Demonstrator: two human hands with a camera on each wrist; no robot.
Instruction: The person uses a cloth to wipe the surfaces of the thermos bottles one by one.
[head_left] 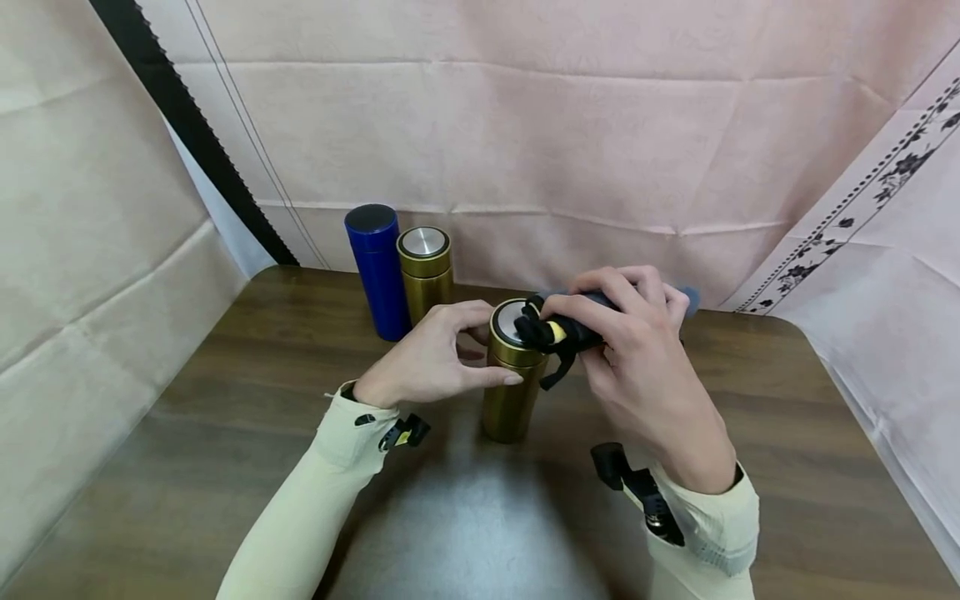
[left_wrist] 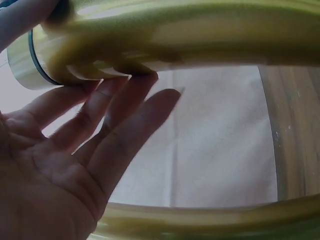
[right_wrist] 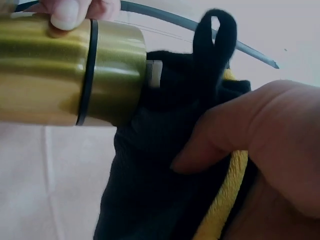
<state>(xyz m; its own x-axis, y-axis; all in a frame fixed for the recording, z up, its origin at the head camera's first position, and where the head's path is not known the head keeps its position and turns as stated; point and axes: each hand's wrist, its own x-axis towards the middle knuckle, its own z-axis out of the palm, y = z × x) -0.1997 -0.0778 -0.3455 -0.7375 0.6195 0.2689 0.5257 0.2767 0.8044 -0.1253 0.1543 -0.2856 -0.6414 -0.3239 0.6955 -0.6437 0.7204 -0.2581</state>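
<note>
Fingers [head_left: 581, 312] around black cloth [right_wrist: 145, 165], pale tab [right_wrist: 157, 74]

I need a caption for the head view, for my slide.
Left hand holds gold flask, right hand grips dark cloth bundle at its lid; blue flask and second gold flask behind.

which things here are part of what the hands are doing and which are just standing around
In use:
front gold bottle, held by the left hand
dark fabric bundle, gripped by the right hand

Apparently idle:
blue bottle
rear gold bottle
</note>
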